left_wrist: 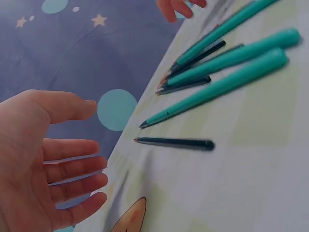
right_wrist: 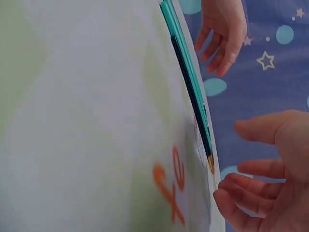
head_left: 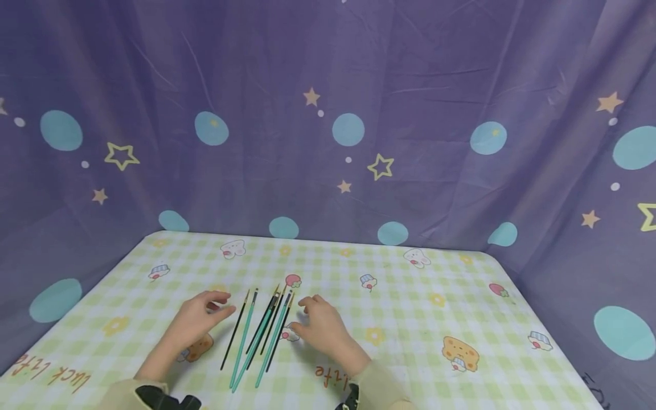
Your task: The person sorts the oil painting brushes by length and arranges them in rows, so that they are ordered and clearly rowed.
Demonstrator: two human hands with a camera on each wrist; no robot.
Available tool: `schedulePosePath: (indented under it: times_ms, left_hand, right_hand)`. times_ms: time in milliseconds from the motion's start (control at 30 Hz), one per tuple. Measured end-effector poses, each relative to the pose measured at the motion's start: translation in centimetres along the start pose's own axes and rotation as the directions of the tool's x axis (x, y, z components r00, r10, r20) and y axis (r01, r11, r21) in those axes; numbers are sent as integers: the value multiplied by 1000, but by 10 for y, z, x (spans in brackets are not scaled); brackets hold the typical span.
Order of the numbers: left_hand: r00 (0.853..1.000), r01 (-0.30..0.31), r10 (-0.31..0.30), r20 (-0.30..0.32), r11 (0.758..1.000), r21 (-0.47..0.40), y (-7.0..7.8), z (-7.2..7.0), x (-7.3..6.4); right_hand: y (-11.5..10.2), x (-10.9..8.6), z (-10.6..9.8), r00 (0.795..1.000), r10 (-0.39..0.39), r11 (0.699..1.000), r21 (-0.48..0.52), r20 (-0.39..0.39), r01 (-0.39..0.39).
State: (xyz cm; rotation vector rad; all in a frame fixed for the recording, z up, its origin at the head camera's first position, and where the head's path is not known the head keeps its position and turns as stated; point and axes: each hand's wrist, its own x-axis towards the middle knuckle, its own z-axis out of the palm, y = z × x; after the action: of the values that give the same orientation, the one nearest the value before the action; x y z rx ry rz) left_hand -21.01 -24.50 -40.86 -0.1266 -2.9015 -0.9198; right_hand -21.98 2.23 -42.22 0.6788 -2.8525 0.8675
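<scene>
Fingers (left_wrist: 77, 167) wide and relaxed on left hand (head_left: 197, 319) and right hand (head_left: 323, 326) | paintbrushes (head_left: 258, 336) lie between, left of tablecloth (head_left: 410, 341) middle | far edge (head_left: 328, 244) well beyond; broad room at right

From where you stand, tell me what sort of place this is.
Perhaps a curtained-off craft corner: slim paintbrushes lie on a green-checked tablecloth with cartoon prints, and a purple, star-patterned curtain hangs behind.

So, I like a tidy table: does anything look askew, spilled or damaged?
Nothing looks spilled or damaged. Only mildly untidy: the paintbrushes lie loosely fanned on the checked tablecloth, some overlapping, with one black brush apart at the left in the head view.
</scene>
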Motion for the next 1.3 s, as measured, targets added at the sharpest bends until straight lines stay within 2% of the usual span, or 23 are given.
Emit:
schedulePosePath:
  times_ms: [133,333,433,533,667,833,1100,1300]
  left_hand:
    - [999,48,-47,25,998,-40,1,4,1]
    - [984,150,-131,119,975,-166,1,11,1]
    - [977,181,-153,151,963,-197,2,13,0]
    - [974,182,-149,171,964,-192,3,13,1]
    - [972,181,-152,178,971,-157,3,14,2]
    - [967,208,-178,185,964,-163,5,17,4]
    - [971,170,-142,194,976,-137,11,19,5]
    - [968,194,-156,196,962,-192,10,24,5]
  right_hand:
    - [-5,4,6,998,57,995,76,11,-58]
    - [-10,8,12,993,118,971,207,16,-118]
    - [-12,10,15,990,139,955,260,29,-142]
    - [-12,11,19,987,157,945,286,33,-160]
    - [-12,14,24,984,179,944,277,20,-177]
    - [-12,19,29,978,208,956,216,-16,-200]
    - [-12,23,34,969,246,957,166,-34,-237]
    - [-14,24,32,968,250,955,177,-38,-239]
